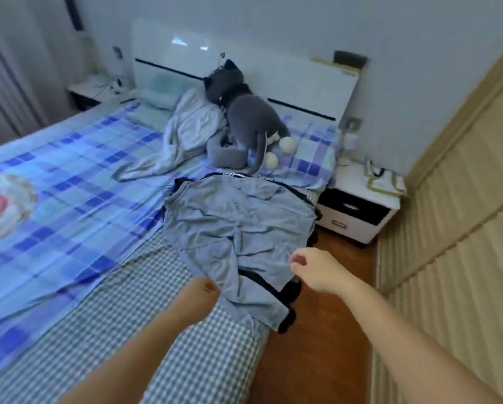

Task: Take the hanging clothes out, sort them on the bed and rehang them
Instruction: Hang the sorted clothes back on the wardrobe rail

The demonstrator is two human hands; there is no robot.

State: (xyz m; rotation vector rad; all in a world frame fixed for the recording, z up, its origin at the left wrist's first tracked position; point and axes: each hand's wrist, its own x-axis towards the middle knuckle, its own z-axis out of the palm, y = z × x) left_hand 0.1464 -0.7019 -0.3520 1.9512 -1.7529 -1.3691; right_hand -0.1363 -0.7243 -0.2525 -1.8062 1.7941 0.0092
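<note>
Clothes (238, 228) heaped on bed (69, 182); left hand (199, 294), right hand (314, 269) curled, gripping its near edge.

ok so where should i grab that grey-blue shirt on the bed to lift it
Probably pinch the grey-blue shirt at its near hem, one corner per hand, coming from the foot of the bed. That edge lies loose, overhanging the mattress, closest to both hands.
</note>
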